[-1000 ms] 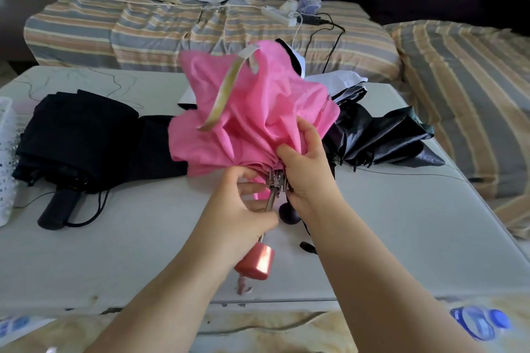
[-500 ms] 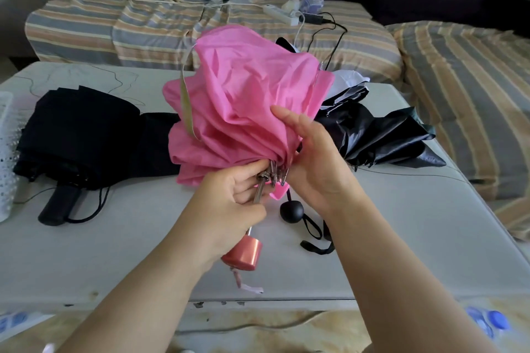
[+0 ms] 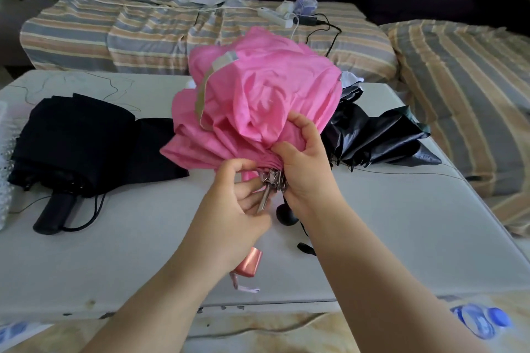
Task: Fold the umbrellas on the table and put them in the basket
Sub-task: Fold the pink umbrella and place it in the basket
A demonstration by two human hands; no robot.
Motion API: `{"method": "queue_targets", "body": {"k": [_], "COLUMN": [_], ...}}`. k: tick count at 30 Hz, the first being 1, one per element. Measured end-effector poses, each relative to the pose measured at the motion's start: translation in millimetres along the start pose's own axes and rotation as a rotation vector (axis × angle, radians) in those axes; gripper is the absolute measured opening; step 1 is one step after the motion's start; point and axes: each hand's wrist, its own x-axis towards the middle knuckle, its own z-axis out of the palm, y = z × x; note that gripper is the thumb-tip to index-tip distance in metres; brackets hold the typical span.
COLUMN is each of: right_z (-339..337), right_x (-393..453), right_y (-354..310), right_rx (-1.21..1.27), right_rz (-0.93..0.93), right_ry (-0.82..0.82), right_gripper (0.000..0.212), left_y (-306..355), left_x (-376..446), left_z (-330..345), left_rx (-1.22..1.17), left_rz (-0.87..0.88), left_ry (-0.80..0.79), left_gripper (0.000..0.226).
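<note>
1. While the white basket (image 3: 3,163) shows only as a perforated sliver at the far left edge of the table (image 3: 401,238), nothing can be seen inside it from here, so no umbrella looks stowed yet.
2. Next to it lies a black umbrella (image 3: 74,143), collapsed, its handle pointing toward the near edge and its cord trailing on the tabletop.
3. At the middle, the pink umbrella (image 3: 258,106) is the one in hand, held up off the table with its canopy bunched and loose.
4. The left hand (image 3: 232,218) is curled round the metal shaft just below the rib tips, the peach handle (image 3: 251,264) poking out under the wrist.
5. The right hand (image 3: 304,169) pinches the pink fabric beside the rib ends, gathering the pleats; the two hands sit close together.
6. Judged step: folding the first umbrella. The next move calls for smoothing the panels round the shaft, then wrapping the pale closing strap (image 3: 206,94) about them.
7. To the right lies a dark shiny umbrella (image 3: 378,137), crumpled and unfolded.
8. No brand, label or writing is legible anywhere; the strap may carry print, but it is too blurred to tell.
</note>
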Motion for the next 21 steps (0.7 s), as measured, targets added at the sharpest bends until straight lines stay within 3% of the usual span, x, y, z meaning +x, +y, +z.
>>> {"method": "queue_targets", "body": {"k": [5,9,13,16,21], "right_z": [-4.4,-7.6,-15.0,-15.5,-16.4], "right_x": [0.6,-2.4,0.7,1.7,2.0], "right_y": [-4.6,-8.6,-13.1,-14.4,-9.3], "right_rx": [0.055,0.032,-0.129,-0.164,-0.066], "right_rz": [-0.032,0.018,0.041,0.015,0.01], "right_ry": [0.002,-0.096,-0.196,-0.13,-0.028], "right_gripper": [0.047,0.047,0.066,0.08,0.08], "left_y": [5.4,8.1,8.1,10.1,9.1], "left_x": [0.5,1.2,2.5,1.7,-1.5], "left_z": [5.9,4.2,0.0,0.5,4.6], "left_rx": [-0.026,-0.123,-0.164,-0.159,-0.002], "left_rz": [-0.027,-0.053,-0.056,-0.06,-0.106], "left_ry": [-0.017,-0.044,-0.067,-0.119,-0.115], "left_gripper": [0.07,0.074,0.07,0.071,0.062]}}
